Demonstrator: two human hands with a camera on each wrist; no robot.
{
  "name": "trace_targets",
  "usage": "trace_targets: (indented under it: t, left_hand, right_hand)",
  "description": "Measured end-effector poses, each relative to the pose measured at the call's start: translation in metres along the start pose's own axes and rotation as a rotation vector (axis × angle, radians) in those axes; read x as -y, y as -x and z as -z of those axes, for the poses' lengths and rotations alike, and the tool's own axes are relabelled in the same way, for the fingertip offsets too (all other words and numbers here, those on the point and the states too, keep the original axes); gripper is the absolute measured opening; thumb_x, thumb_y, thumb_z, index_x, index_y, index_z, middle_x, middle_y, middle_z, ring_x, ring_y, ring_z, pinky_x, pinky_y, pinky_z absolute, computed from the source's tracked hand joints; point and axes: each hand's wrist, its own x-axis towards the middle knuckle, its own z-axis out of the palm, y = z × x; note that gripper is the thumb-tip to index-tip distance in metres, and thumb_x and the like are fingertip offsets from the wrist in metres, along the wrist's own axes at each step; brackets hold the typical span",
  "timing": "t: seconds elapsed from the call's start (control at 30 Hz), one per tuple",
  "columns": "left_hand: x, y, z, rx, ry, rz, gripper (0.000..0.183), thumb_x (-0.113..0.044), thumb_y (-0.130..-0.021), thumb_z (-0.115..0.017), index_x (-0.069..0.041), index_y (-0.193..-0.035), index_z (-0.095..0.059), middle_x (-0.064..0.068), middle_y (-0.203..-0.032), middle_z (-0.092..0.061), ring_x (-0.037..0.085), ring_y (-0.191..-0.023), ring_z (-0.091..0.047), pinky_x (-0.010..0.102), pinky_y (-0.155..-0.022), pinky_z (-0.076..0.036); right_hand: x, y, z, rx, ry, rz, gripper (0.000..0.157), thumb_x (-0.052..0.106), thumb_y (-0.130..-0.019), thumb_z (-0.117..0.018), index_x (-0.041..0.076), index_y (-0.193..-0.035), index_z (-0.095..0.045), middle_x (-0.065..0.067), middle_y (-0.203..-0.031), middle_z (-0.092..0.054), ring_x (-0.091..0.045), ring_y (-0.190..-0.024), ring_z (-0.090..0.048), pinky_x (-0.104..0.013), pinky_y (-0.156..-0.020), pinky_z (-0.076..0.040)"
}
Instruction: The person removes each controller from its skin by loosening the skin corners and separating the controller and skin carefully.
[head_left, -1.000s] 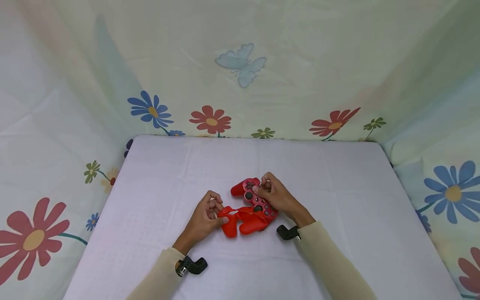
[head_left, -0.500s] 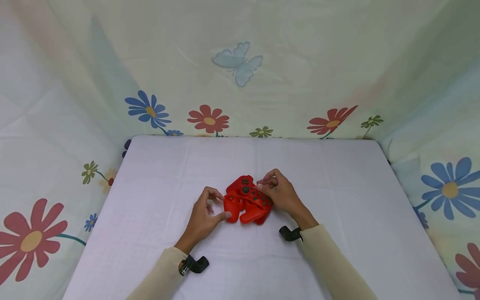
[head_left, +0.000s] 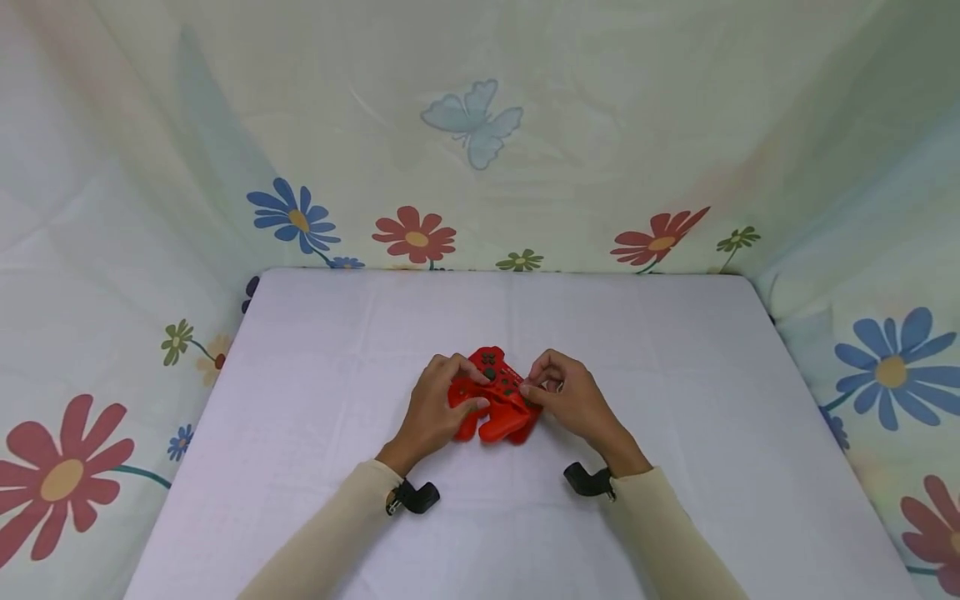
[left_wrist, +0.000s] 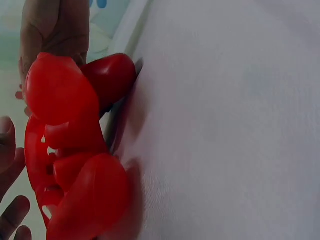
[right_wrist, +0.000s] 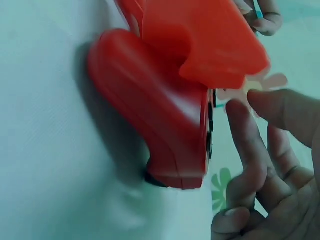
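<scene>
A red game controller [head_left: 489, 358] with dark buttons lies on the table. A bright red, soft, rubbery cover [head_left: 504, 417] lies draped over its near side, its hollow grip pockets toward me. In the right wrist view, the cover [right_wrist: 200, 37] overlaps the controller's glossy grip [right_wrist: 140, 85]. My left hand [head_left: 437, 404] is over the left end, thumb and fingers spread; in the left wrist view its fingertips stand beside the cover [left_wrist: 62, 90]. My right hand [head_left: 576, 402] hovers at the right end, thumb and index fingertips close together with nothing visible between them.
A white cloth covers the table [head_left: 660, 358]. Behind and at both sides hangs a flower-printed curtain [head_left: 585, 125]. A small black camera [head_left: 588, 481] on the right wrist and another black camera [head_left: 416, 497] on the left wrist jut inward over the cloth.
My left hand has moved right and up over the cover. The controller has turned and lies flatter, with the cover shifted onto it. My right hand has released the controller's edge.
</scene>
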Motion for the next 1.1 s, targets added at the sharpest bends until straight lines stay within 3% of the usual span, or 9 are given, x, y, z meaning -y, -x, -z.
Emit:
trace_targets:
  t: [0.27, 0.5, 0.7, 0.9, 1.1]
  left_hand:
    - [-0.007, -0.007, -0.011, 0.047, -0.03, -0.008, 0.034, -0.013, -0.092, -0.083, -0.021, -0.119, -0.064, -0.009, -0.117, -0.072, 0.014, -0.11, -0.054, 0.039, -0.096, -0.054]
    - [-0.009, -0.009, -0.016, 0.074, -0.024, 0.01, 0.029, -0.012, -0.092, -0.082, -0.02, -0.112, -0.062, -0.008, -0.108, -0.073, 0.011, -0.106, -0.053, 0.031, -0.092, -0.053]
    - [-0.008, -0.011, -0.013, 0.102, -0.013, -0.009, 0.029, -0.013, -0.092, -0.082, -0.018, -0.11, -0.06, -0.007, -0.1, -0.069, 0.011, -0.103, -0.053, 0.026, -0.088, -0.053]
    - [-0.005, -0.012, -0.009, 0.13, 0.002, 0.003, 0.03, -0.014, -0.092, -0.083, -0.018, -0.11, -0.06, -0.007, -0.097, -0.066, 0.011, -0.102, -0.055, 0.025, -0.087, -0.053]
    - [-0.002, -0.011, -0.006, 0.156, 0.087, 0.036, 0.031, -0.018, -0.096, -0.08, -0.021, -0.118, -0.06, -0.007, -0.108, -0.069, 0.01, -0.107, -0.058, 0.028, -0.09, -0.054]
  right_hand:
    - [-0.009, 0.011, -0.004, 0.085, -0.122, 0.039, 0.036, 0.016, -0.086, -0.089, 0.008, -0.107, -0.061, -0.007, -0.102, -0.078, -0.023, -0.078, -0.064, -0.025, -0.067, -0.051]
    - [-0.006, 0.012, -0.01, 0.11, -0.219, 0.023, 0.029, 0.0, -0.089, -0.075, 0.004, -0.109, -0.055, -0.013, -0.094, -0.075, -0.021, -0.083, -0.066, -0.025, -0.072, -0.054]
    - [-0.004, 0.017, -0.01, 0.163, -0.259, -0.002, 0.03, -0.003, -0.088, -0.07, 0.004, -0.111, -0.053, -0.015, -0.089, -0.075, -0.022, -0.086, -0.067, -0.032, -0.08, -0.05]
    - [-0.006, 0.018, -0.012, 0.142, -0.267, 0.012, 0.03, -0.002, -0.087, -0.071, 0.003, -0.112, -0.055, -0.012, -0.08, -0.073, -0.02, -0.088, -0.065, -0.031, -0.081, -0.046]
    - [-0.007, 0.012, -0.016, 0.06, -0.245, -0.01, 0.026, 0.011, -0.099, -0.072, 0.001, -0.117, -0.058, -0.015, -0.081, -0.072, -0.02, -0.078, -0.063, -0.027, -0.07, -0.048]
